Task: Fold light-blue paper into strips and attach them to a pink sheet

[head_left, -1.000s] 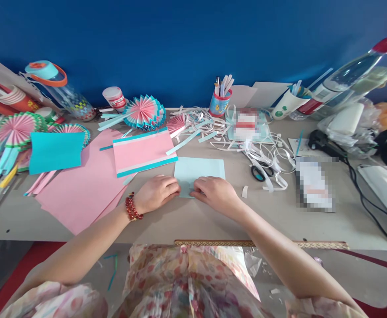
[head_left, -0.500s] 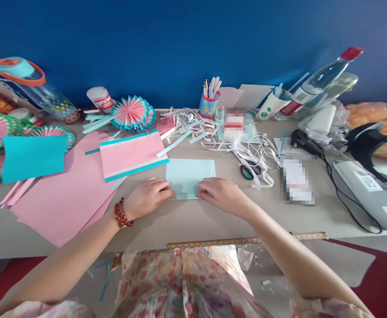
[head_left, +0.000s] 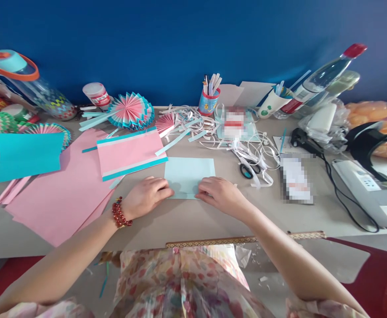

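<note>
A sheet of pale blue paper (head_left: pixel 189 172) lies flat on the table in front of me, with a narrow crease along its near edge. My left hand (head_left: pixel 148 195) is closed at the sheet's near left corner, thumb and fingers pinching the edge. At the near right corner my right hand (head_left: pixel 218 193) is closed on the same edge, its fingers curled. Just beyond and left of the sheet is a pink paper with blue border strips (head_left: pixel 132 152). Scissors (head_left: pixel 246 170) lie to the right, partly under white paper strips (head_left: pixel 262 176).
Large pink sheets (head_left: pixel 61 198) and a teal sheet (head_left: pixel 29 157) lie at left. A folded paper rosette (head_left: pixel 132 110), a pen cup (head_left: pixel 209 101) and a tilted bottle (head_left: pixel 325 79) stand along the blue wall. A power strip (head_left: pixel 362 185) and black cable are at right.
Both hands keep the same hold at the near edge of the pale blue paper. The whole view has shifted slightly; nothing on the table has visibly been moved.
</note>
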A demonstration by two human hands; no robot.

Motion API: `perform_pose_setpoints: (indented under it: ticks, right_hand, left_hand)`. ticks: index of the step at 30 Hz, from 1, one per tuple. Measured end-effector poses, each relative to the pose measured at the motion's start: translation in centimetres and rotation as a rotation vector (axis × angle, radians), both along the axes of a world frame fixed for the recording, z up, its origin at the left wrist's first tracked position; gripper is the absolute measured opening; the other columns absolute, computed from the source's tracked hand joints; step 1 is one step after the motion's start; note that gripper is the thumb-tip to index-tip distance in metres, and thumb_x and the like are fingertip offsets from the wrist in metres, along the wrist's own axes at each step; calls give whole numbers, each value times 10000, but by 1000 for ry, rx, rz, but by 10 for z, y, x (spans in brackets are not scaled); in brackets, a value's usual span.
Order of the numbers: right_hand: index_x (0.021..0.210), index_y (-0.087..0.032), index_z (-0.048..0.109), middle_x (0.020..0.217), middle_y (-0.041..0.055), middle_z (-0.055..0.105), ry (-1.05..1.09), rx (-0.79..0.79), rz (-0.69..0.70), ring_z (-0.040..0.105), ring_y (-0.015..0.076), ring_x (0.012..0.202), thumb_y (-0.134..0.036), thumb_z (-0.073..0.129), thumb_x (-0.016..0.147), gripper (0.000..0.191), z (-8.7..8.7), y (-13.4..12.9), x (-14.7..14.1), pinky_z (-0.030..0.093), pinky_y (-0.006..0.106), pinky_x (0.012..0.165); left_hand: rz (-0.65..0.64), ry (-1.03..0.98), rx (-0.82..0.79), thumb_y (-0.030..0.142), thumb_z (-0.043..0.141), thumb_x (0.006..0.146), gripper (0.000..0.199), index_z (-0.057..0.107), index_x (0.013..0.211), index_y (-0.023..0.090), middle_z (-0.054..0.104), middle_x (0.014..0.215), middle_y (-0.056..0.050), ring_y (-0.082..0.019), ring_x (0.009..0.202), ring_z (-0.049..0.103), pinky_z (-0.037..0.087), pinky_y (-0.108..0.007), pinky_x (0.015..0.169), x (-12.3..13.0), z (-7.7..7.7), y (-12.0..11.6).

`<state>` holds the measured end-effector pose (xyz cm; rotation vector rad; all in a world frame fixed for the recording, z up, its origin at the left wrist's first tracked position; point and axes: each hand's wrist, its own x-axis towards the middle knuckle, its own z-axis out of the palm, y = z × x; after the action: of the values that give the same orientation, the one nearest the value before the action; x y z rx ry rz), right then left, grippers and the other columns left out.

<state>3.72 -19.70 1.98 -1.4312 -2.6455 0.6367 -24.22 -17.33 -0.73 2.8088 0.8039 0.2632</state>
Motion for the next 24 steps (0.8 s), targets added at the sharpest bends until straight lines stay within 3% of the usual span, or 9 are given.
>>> perform_pose_setpoints:
  ticks: [24]
  right_hand:
    - [803,-177,610,826,43,611,-126,55,35,536,172,779,-327,566,955,218,-4,-2,-1,313,274,675]
  left_hand:
    - [22,-29,-15,262,360,1029,238,591,1006,210,603,959,-34,-157,801,554,386,-287,747,1,2,0]
